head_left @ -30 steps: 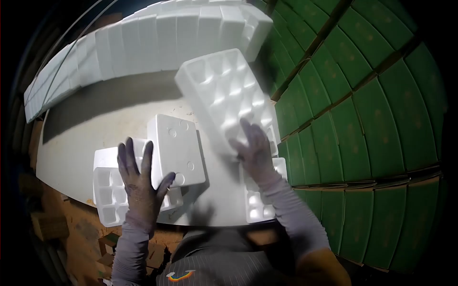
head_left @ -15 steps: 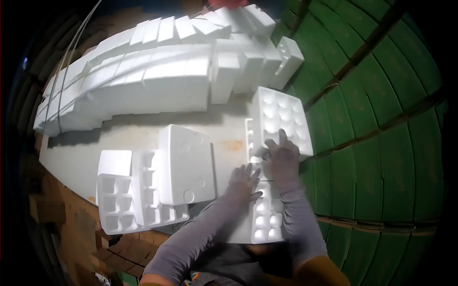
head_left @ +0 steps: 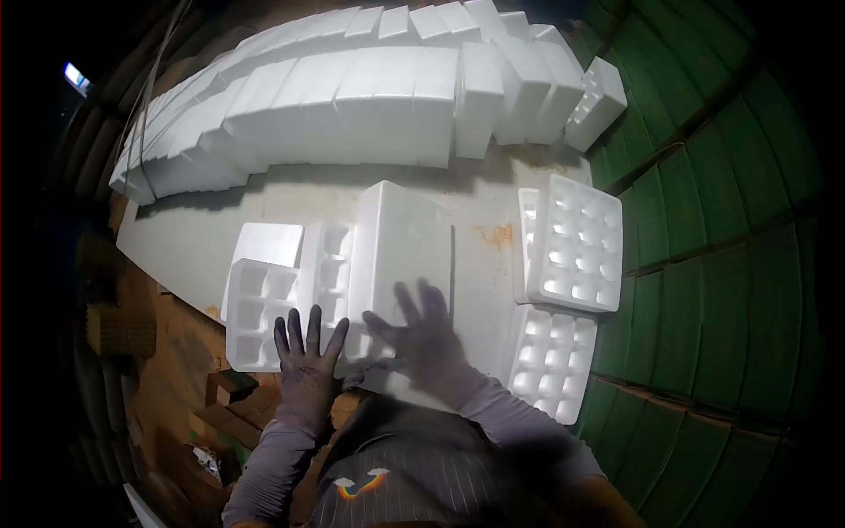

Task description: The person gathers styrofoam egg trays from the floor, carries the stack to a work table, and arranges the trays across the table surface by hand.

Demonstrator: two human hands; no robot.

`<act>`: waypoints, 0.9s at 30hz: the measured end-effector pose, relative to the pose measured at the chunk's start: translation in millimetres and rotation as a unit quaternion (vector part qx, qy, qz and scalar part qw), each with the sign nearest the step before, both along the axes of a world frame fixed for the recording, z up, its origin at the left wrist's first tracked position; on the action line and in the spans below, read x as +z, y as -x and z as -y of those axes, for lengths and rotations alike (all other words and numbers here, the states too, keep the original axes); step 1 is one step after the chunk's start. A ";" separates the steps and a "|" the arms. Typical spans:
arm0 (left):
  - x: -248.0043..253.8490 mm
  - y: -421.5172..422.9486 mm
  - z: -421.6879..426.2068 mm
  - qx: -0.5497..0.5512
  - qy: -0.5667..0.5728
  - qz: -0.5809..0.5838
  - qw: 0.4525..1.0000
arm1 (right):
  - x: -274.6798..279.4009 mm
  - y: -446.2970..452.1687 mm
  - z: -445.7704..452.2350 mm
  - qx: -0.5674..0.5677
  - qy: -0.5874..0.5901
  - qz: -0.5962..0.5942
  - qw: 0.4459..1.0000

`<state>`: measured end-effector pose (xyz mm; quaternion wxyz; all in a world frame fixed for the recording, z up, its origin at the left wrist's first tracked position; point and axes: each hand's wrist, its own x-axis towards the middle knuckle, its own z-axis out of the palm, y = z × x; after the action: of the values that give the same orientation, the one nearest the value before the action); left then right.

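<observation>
My left hand (head_left: 308,374), gloved, is open with fingers spread at the near edge of a white foam tray with square hollows (head_left: 251,308). Slightly blurred, my right hand (head_left: 427,348) is also open, over the near end of a white foam block with smooth faces (head_left: 414,238). Whether either hand touches the foam I cannot tell. Between them another hollowed foam tray (head_left: 333,246) leans beside the block. At the table's right, a foam tray with rounded hollows (head_left: 579,242) lies partly on another, and one more foam tray (head_left: 554,356) lies nearer me.
Long rows of white foam blocks (head_left: 352,97) stand along the back of the pale table (head_left: 308,189). Stacked green boxes (head_left: 704,290) rise along the right side. Brown cartons (head_left: 251,409) lie on the floor at the lower left, and a cord runs down at the far left.
Both hands have left the right-hand foam trays and moved left to the foam pieces there. The view has shifted, so the table's contents appear further right.
</observation>
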<state>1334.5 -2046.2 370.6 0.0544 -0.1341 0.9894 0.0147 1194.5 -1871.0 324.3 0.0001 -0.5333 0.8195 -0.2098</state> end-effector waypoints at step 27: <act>-155.8 197.5 -11.8 -0.269 -0.269 -0.110 0.918 | -73.2 -178.7 -26.3 -0.452 -0.120 0.095 0.879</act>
<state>1137.0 -2034.4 214.8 -0.0185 0.1595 0.9467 0.2794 1373.2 -1844.6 251.2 0.0473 -0.0783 0.9864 -0.1367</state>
